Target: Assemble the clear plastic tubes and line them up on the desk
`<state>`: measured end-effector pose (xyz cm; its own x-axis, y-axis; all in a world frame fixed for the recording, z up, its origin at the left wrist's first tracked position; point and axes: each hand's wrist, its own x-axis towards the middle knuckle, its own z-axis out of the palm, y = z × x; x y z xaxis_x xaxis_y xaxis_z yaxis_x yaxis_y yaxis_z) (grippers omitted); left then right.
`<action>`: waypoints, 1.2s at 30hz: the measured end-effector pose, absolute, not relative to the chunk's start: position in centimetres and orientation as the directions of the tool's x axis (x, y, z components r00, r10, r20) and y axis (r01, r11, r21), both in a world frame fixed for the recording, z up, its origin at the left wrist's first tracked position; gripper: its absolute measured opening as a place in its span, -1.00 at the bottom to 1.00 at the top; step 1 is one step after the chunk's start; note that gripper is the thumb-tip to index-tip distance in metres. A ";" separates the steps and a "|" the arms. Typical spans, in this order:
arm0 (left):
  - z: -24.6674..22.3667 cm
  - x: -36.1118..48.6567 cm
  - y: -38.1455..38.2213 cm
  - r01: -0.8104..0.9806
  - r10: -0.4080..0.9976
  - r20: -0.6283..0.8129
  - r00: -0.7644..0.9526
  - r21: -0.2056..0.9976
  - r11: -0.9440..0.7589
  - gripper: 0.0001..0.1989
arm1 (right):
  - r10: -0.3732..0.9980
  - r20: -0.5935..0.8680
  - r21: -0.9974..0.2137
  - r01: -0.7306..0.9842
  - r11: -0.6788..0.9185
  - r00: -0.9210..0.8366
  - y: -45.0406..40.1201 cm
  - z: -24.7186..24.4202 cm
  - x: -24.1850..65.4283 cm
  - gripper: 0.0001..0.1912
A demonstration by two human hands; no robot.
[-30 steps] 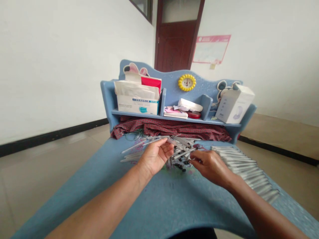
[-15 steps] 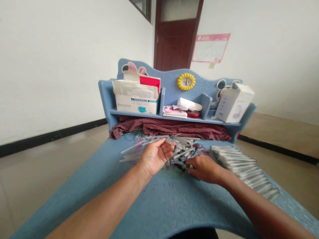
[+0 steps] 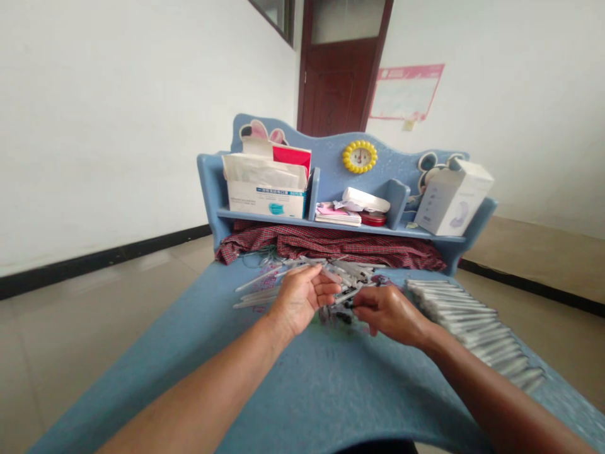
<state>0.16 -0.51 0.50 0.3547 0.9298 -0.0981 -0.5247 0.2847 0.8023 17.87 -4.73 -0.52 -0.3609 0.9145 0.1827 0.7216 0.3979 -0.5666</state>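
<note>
My left hand is curled, palm up, with a translucent pen barrel held between thumb and fingers. My right hand is closed in a pinch close to its right; whatever its fingertips hold is hidden. Beneath and between the hands lie small black pen parts, blurred. Behind them spreads a loose heap of clear pen barrels. More barrels lie to the left of my left hand. Along the right side, a row of pens lies side by side, partly behind my right forearm.
The blue desk carries a shelf with a mask box, a yellow clock, papers, a red tin and a white box. Checkered cloth lies bunched under the shelf.
My right hand has risen from beside the black parts and come nearer to my left hand. The left hand keeps its hold on the barrel. The whole view has shifted slightly.
</note>
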 end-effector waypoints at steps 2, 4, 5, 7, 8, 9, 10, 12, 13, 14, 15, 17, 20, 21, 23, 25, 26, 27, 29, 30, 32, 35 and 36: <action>0.4 0.3 -0.7 -0.500 0.928 -0.086 0.363 0.822 0.272 -0.85 | 0.922 0.243 -0.720 0.581 0.379 -0.300 -5.2 0.0 17.5 -0.88; 0.4 0.4 -0.9 -0.484 0.928 -0.072 0.364 0.837 0.255 -0.88 | 0.917 0.312 -0.789 0.470 0.395 -0.247 -5.6 0.3 17.0 -0.91; 0.3 0.5 -0.9 -0.478 0.928 -0.065 0.367 0.842 0.248 -0.89 | 0.913 0.341 -0.809 0.424 0.407 -0.226 -5.7 0.3 16.7 -0.91; 0.3 0.6 -1.1 -0.469 0.925 -0.055 0.376 0.850 0.241 -0.90 | 0.904 0.386 -0.834 0.348 0.428 -0.184 -5.8 0.2 16.3 -0.91; 0.3 0.7 -1.1 -0.465 0.922 -0.051 0.383 0.852 0.240 -0.90 | 0.900 0.403 -0.840 0.323 0.436 -0.167 -5.8 0.1 16.2 -0.91; 0.3 0.7 -1.2 -0.461 0.920 -0.049 0.389 0.854 0.240 -0.90 | 0.896 0.417 -0.842 0.307 0.444 -0.150 -5.8 -0.1 16.1 -0.91; 0.3 0.7 -1.2 -0.459 0.919 -0.046 0.392 0.856 0.239 -0.91 | 0.893 0.428 -0.842 0.299 0.449 -0.135 -5.8 -0.2 16.1 -0.91; 0.3 0.7 -1.3 -0.457 0.916 -0.038 0.400 0.858 0.235 -0.91 | 0.891 0.439 -0.841 0.297 0.452 -0.114 -5.8 -0.4 16.1 -0.92; 0.3 0.7 -1.3 -0.457 0.915 -0.033 0.402 0.858 0.232 -0.91 | 0.890 0.442 -0.839 0.300 0.453 -0.107 -5.8 -0.5 16.1 -0.93; 0.3 0.7 -1.4 -0.457 0.914 -0.029 0.404 0.859 0.230 -0.91 | 0.889 0.447 -0.835 0.308 0.455 -0.102 -5.8 -0.5 16.1 -0.94; 0.3 0.7 -1.4 -0.457 0.913 -0.027 0.406 0.860 0.229 -0.91 | 0.886 0.453 -0.828 0.322 0.460 -0.100 -5.9 -0.5 16.1 -0.95; 0.3 0.8 -1.5 -0.458 0.913 -0.022 0.407 0.860 0.225 -0.92 | 0.876 0.472 -0.802 0.366 0.472 -0.096 -6.0 -0.4 16.1 -0.97; 0.3 0.8 -1.5 -0.458 0.914 -0.011 0.406 0.863 0.214 -0.91 | 0.854 0.513 -0.750 0.440 0.494 -0.084 -6.2 -0.5 16.1 -0.98; 0.2 0.8 -1.4 -0.456 0.915 -0.006 0.405 0.866 0.208 -0.91 | 0.847 0.525 -0.735 0.458 0.499 -0.081 -6.2 -0.5 16.1 -0.97; 0.1 0.8 -1.4 -0.446 0.914 0.005 0.406 0.874 0.194 -0.92 | 0.840 0.536 -0.712 0.489 0.504 -0.084 -6.2 -0.6 16.1 -0.96; 0.1 0.9 -1.4 -0.432 0.914 0.018 0.404 0.885 0.174 -0.93 | 0.836 0.541 -0.690 0.519 0.504 -0.092 -6.1 -0.6 16.1 -0.94; 0.1 0.9 -1.5 -0.423 0.916 0.027 0.401 0.892 0.159 -0.93 | 0.832 0.546 -0.677 0.535 0.506 -0.095 -6.1 -0.6 16.1 -0.94; 0.1 1.0 -1.6 -0.412 0.918 0.037 0.396 0.900 0.141 -0.93 | 0.828 0.553 -0.663 0.551 0.507 -0.096 -6.1 -0.6 16.1 -0.94; 0.2 1.1 -1.8 -0.388 0.922 0.063 0.382 0.917 0.098 -0.92 | 0.821 0.563 -0.643 0.576 0.505 -0.091 -6.1 -0.6 16.0 -0.93; 0.3 1.1 -1.9 -0.373 0.923 0.077 0.376 0.925 0.075 -0.92 | 0.821 0.565 -0.640 0.583 0.500 -0.084 -6.1 -0.6 16.0 -0.93; 0.5 1.1 -2.0 -0.344 0.923 0.103 0.370 0.939 0.033 -0.91 | 0.828 0.558 -0.661 0.573 0.485 -0.057 -6.1 -0.7 15.9 -0.94; 0.6 1.1 -2.1 -0.314 0.916 0.136 0.376 0.949 -0.012 -0.87 | 0.875 0.485 -0.780 0.450 0.436 -0.008 -6.1 -0.6 15.8 -0.97; 0.7 1.1 -2.1 -0.311 0.914 0.145 0.379 0.950 -0.022 -0.86 | 0.898 0.440 -0.830 0.384 0.405 0.004 -6.1 -0.5 15.8 -0.96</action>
